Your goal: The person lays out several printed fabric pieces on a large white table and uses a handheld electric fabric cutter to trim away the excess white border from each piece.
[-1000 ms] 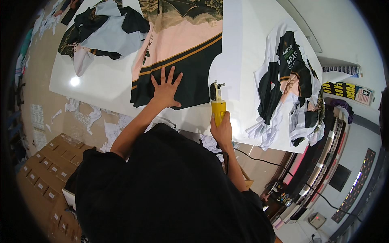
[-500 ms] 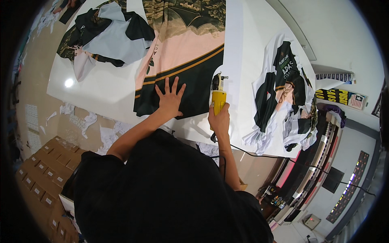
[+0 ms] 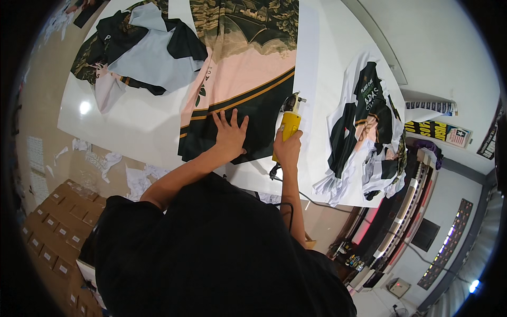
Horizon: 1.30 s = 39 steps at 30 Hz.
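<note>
A printed fabric panel (image 3: 245,79), pink with a dark green lower part and orange stripes, lies flat on the white table (image 3: 127,129). Pressed onto its dark lower part, my left hand (image 3: 231,138) is open with fingers slightly apart. My right hand (image 3: 288,149) is closed around the yellow body of a handheld electric fabric cutter (image 3: 291,122). The cutter's metal head is at the panel's right edge, below the end of the striped band; its blade cannot be made out. A black cord trails from its lower end.
Heaped cut pieces in grey, black and pink (image 3: 153,58) lie at the table's far left. White and dark offcuts (image 3: 359,137) are piled on the right. Cardboard boxes (image 3: 55,230) stand at lower left. The power cord (image 3: 330,207) runs right across a gap beside a large machine (image 3: 393,227).
The cutter has moved slightly forward along the panel's right edge. My left hand has slid a little right on the fabric, fingers less widely spread. The whole view has shifted slightly.
</note>
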Available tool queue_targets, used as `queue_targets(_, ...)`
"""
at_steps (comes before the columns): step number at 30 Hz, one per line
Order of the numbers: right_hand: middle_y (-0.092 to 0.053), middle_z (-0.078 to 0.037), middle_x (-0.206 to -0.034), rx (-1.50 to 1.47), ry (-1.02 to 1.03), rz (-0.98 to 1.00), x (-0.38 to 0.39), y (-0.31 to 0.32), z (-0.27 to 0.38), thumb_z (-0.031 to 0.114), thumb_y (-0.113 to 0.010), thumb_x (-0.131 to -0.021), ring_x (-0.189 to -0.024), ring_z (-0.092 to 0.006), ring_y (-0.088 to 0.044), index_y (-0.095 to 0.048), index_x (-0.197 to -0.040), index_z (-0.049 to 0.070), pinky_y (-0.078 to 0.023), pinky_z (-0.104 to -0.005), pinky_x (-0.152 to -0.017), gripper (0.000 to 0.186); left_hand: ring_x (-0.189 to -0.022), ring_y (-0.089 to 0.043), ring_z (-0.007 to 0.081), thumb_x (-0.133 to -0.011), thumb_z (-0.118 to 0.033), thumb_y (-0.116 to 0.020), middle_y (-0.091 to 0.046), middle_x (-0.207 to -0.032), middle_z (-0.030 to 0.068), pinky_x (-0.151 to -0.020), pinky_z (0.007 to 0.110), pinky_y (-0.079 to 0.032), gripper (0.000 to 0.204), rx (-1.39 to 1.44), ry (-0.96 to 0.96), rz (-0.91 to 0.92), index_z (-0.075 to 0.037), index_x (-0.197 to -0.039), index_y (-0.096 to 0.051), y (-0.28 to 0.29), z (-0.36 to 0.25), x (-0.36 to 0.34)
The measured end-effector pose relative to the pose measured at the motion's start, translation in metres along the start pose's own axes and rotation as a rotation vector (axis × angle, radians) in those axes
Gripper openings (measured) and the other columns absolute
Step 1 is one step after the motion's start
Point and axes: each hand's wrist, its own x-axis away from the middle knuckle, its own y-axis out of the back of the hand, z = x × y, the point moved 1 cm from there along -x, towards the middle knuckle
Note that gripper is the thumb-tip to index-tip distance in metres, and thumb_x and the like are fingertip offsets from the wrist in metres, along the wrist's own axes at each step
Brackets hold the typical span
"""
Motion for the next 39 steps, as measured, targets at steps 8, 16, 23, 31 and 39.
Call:
queue_targets(8, -0.065, -0.041, -0.103, 0.040, -0.066, -0.045, -0.027, -0.006, 0.006, 0.036, -0.065, -0.094, -0.095, -0.0562, -0.067, -0.042, -0.114, -0.009, -0.055, -0.0573, -0.087, 0.055, -0.144, -0.028, 0.0652, -0.069, -0.060, -0.087, -0.023, -0.166, 0.0300, -0.113, 0.082, -0.009, 0.116, -0.005, -0.005, -0.039, -0.014, -0.162, -0.034, -0.004, 0.000, -0.002)
queue_targets(16, -0.064, -0.043, -0.106, 0.097, -0.071, -0.103, -0.056, -0.006, -0.003, 0.041, -0.063, -0.094, -0.099, -0.0558, -0.067, -0.042, -0.116, -0.013, -0.056, -0.0567, -0.089, 0.062, -0.144, -0.029, 0.0645, -0.070, -0.059, -0.087, -0.025, -0.165, 0.0303, -0.112, 0.083, -0.009, 0.114, 0.036, 0.002, -0.035, -0.014, -0.161, -0.035, -0.001, 0.001, -0.004)
queue_targets(23, -0.065, -0.043, -0.103, 0.038, -0.002, 0.008, -0.056, 0.019, -0.025, 0.036, -0.064, -0.096, -0.097, -0.0553, -0.067, -0.043, -0.116, -0.010, -0.055, -0.0569, -0.085, 0.055, -0.144, -0.029, 0.0644, -0.072, -0.060, -0.085, -0.024, -0.165, 0.0309, -0.112, 0.083, -0.007, 0.111, 0.025, 0.007, -0.029, -0.013, -0.160, -0.037, -0.001, 0.000, -0.004)
queue_targets(31, -0.065, -0.041, -0.094, -0.008, 0.167, 0.090, -0.057, 0.030, -0.048, 0.030, -0.066, -0.095, -0.087, -0.0559, -0.067, -0.041, -0.114, -0.007, -0.055, -0.0572, -0.078, 0.049, -0.144, -0.028, 0.0658, -0.073, -0.059, -0.084, -0.021, -0.166, 0.0311, -0.113, 0.083, -0.006, 0.098, 0.018, 0.035, -0.034, -0.013, -0.151, -0.047, -0.005, -0.003, -0.004)
queue_targets(39, -0.065, -0.040, -0.091, 0.061, 0.231, 0.116, -0.094, 0.035, -0.040, 0.031, -0.067, -0.095, -0.084, -0.0553, -0.067, -0.041, -0.110, -0.007, -0.057, -0.0562, -0.075, 0.049, -0.144, -0.027, 0.0669, -0.074, -0.054, -0.086, -0.023, -0.165, 0.0317, -0.114, 0.082, -0.007, 0.092, 0.051, 0.066, -0.056, -0.013, -0.147, -0.049, -0.002, -0.008, -0.005)
